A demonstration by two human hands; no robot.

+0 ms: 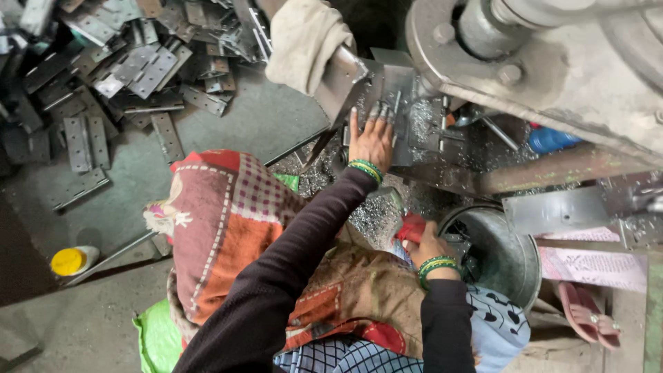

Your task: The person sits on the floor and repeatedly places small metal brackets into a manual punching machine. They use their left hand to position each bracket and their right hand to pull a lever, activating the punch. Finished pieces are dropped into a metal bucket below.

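head view: left hand (371, 140) lies flat, fingers spread, on a metal plate (395, 93) under the press machine (552, 62). right hand (426, 247) is closed on a red cloth (412, 225) just beside a steel bucket (507, 259). loose hinges (138, 65) are piled well apart on the floor.

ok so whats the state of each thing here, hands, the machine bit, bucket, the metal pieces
left hand: fingers spread, pressed flat on a metal piece at the machine
right hand: closed on a red thing by the bucket
metal bucket: upright, open; contents unclear
hinge plates: loose heap on the floor
metal shavings: scattered under the machine
yellow-capped bottle: on its side, cap on
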